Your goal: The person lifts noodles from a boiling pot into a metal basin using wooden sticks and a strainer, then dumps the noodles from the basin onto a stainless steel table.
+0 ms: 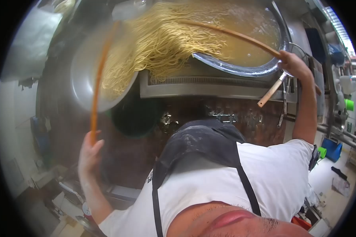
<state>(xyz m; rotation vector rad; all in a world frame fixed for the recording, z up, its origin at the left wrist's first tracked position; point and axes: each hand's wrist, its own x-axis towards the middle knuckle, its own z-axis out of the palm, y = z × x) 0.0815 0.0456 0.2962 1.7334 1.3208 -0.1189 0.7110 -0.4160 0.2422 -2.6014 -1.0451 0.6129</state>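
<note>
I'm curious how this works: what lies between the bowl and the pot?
Noodles span from the bowl to the pot, over a metal counter, in the head view.

Fisheye curve, black corners, hazy left

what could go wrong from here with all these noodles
Noodles stretch from the pot to the bowl and sag onto the metal ledge between them, so some could slip off and be lost. The right hand, gripping a wooden stick, sits close to the pot's rim, so liquid might splash it. The wooden-handled tool juts over the ledge and could get knocked.
</note>
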